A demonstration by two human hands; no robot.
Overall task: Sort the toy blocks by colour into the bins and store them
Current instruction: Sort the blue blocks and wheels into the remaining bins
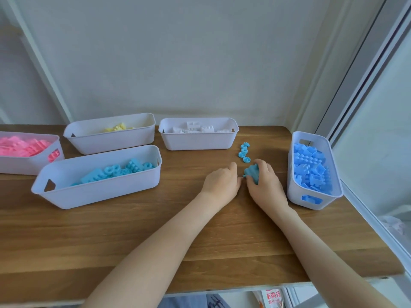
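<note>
Nearest the camera, both forearms reach out over the wooden table (133, 230). The right hand (265, 182) cups over a small cluster of teal blocks (253, 172), fingers curled around them, apparently gathering them up. The left hand (222, 181) rests just beside, fingers loosely curled, thumb tip close to the cluster; whether it pinches anything I cannot tell.

Just beyond the hands, a short row of teal round pieces (244, 152) lies loose on the wood. These look like the last unsorted ones, so the sorting is probably near its end.

The smart move here: close both hands around the cluster so nothing slips, then sweep up the row too. By colour they belong in the teal bin (97, 192) well to the left, not the brighter blue bin (313, 198) just to the right — the shades are close, easy to mix up.

Farther back sit the pink bin (29, 165), the yellow bin (111, 141) and the white bin (198, 141), each holding its own colour.
</note>
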